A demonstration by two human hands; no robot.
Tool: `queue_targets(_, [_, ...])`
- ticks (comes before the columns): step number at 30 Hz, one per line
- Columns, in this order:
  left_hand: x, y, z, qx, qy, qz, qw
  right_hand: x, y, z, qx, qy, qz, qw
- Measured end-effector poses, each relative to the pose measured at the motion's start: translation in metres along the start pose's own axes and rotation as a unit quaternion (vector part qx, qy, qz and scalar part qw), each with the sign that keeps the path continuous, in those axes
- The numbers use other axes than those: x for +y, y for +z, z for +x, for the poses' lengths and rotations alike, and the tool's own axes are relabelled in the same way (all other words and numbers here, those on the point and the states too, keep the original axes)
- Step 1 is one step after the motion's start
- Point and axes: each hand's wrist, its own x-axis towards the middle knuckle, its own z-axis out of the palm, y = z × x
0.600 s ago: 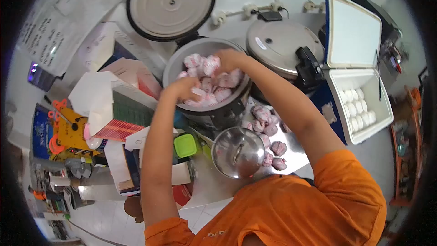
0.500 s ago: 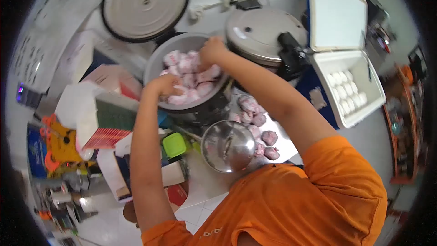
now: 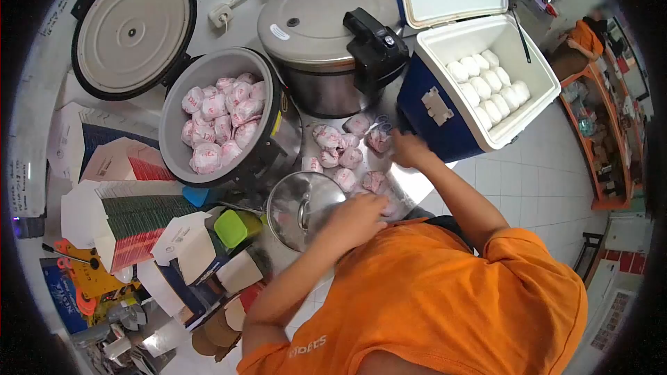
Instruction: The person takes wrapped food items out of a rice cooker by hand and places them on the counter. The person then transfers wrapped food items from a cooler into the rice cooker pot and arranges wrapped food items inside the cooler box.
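My left hand (image 3: 358, 221), fingers slightly bent and apart, reaches over the near end of the metal table beside a paper-wrapped bundle (image 3: 373, 181). Part of what lies under its fingertips is hidden. My right hand (image 3: 411, 149) is by the far-right wrapped bundle (image 3: 379, 140), fingers loosely bent and somewhat blurred; no firm hold shows. Several more bundles with red print, such as one wrapped bundle (image 3: 326, 137), lie between the hands and the cookers. A grey-lined pot (image 3: 167, 125) stands open, holding many similar bundles. The round steel lid (image 3: 288, 212) lies beside my left wrist.
A closed cooker (image 3: 326, 28) stands behind the bundles. At right, an open blue-and-white cool box (image 3: 445, 114) contains rows of white rounded pieces. Folded cartons (image 3: 132, 215) and a green-lidded container (image 3: 231, 228) crowd the left. Another person (image 3: 580, 42) is in the right background.
Both hands have left the open pot and come back toward the table, the right beside the far bundles, the left past the steel lid. The view has shifted.
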Motion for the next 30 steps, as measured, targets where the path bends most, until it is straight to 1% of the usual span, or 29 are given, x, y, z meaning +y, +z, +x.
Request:
queue_targets(2, [-0.019, 0.08, 0.045, -0.042, -0.035, 0.158, 0.986, 0.02, 0.039, 0.013, -0.003, -0.027, 0.034, 0.999])
queue_targets(5, [-0.044, 0.137, 0.083, -0.05, -0.065, 0.251, 0.965, 0.014, 0.05, 0.023, 0.076, -0.123, 0.009, 0.989])
queue_targets(7, [-0.04, 0.161, 0.085, 0.004, -0.161, 0.223, 0.961, 0.032, 0.088, 0.06, 0.07, -0.127, 0.055, 0.988])
queue_targets(9, [-0.047, 0.181, 0.095, 0.047, -0.227, 0.2, 0.952, 0.042, 0.098, 0.075, 0.064, -0.119, 0.118, 0.984])
queue_targets(10, [-0.055, 0.19, 0.101, 0.06, -0.244, 0.19, 0.949, 0.046, 0.097, 0.075, 0.019, -0.065, 0.33, 0.942])
queue_targets(11, [-0.063, 0.199, 0.104, 0.073, -0.261, 0.178, 0.946, 0.053, 0.096, 0.073, -0.029, -0.008, 0.524, 0.851])
queue_targets(12, [-0.061, 0.193, 0.105, 0.072, -0.264, 0.142, 0.951, 0.06, 0.096, 0.069, -0.077, 0.051, 0.691, 0.717])
queue_targets(13, [-0.053, 0.181, 0.107, 0.072, -0.268, 0.104, 0.955, 0.065, 0.086, 0.058, -0.143, 0.056, 0.737, 0.659])
queue_targets(15, [-0.044, 0.168, 0.102, 0.071, -0.214, 0.084, 0.971, 0.072, 0.053, 0.025, -0.271, 0.066, 0.805, 0.524])
queue_targets(16, [-0.047, 0.16, 0.095, 0.071, -0.157, 0.102, 0.98, 0.076, 0.056, 0.022, -0.285, -0.015, 0.789, 0.544])
queue_targets(17, [-0.05, 0.151, 0.086, 0.072, -0.1, 0.121, 0.985, 0.077, 0.059, 0.02, -0.263, -0.001, 0.758, 0.597])
queue_targets(19, [-0.025, 0.101, 0.055, 0.133, -0.097, -0.05, 0.985, 0.064, 0.039, 0.001, -0.217, 0.02, 0.686, 0.695])
queue_targets(20, [-0.013, 0.071, 0.036, 0.163, -0.095, -0.132, 0.973, 0.057, 0.034, -0.007, -0.229, 0.029, 0.692, 0.684])
queue_targets(21, [-0.007, 0.044, 0.016, 0.157, -0.117, -0.258, 0.946, 0.048, 0.036, -0.015, -0.202, 0.015, 0.661, 0.723])
queue_targets(22, [-0.004, 0.019, -0.004, 0.153, -0.135, -0.377, 0.903, 0.053, 0.061, -0.01, -0.163, -0.035, 0.558, 0.813])
queue_targets(23, [-0.002, -0.005, -0.018, 0.225, -0.104, -0.446, 0.86, 0.058, 0.088, -0.002, -0.12, -0.091, 0.443, 0.884])
queue_targets(24, [-0.004, -0.029, -0.031, 0.296, -0.068, -0.507, 0.807, 0.047, 0.091, -0.005, -0.105, -0.182, 0.368, 0.906])
queue_targets(25, [-0.015, -0.056, -0.044, 0.35, -0.049, -0.487, 0.799, 0.035, 0.093, -0.008, -0.083, -0.271, 0.289, 0.914])
queue_targets(26, [-0.025, -0.085, -0.057, 0.401, -0.027, -0.465, 0.789, 0.028, 0.104, -0.016, -0.049, -0.287, 0.249, 0.924])
queue_targets(27, [-0.014, -0.121, -0.066, 0.464, -0.072, -0.45, 0.76, 0.021, 0.111, -0.021, -0.014, -0.299, 0.209, 0.931])
queue_targets(28, [-0.028, -0.151, -0.076, 0.485, -0.174, -0.372, 0.772, 0.012, 0.107, -0.018, -0.093, -0.259, 0.214, 0.937])
queue_targets(29, [-0.057, -0.175, -0.082, 0.511, -0.179, -0.276, 0.794, 0.005, 0.095, -0.018, -0.168, -0.215, 0.214, 0.938])
queue_targets(30, [-0.058, -0.202, -0.085, 0.53, -0.205, -0.246, 0.785, -0.002, 0.081, -0.017, -0.239, -0.168, 0.212, 0.933])
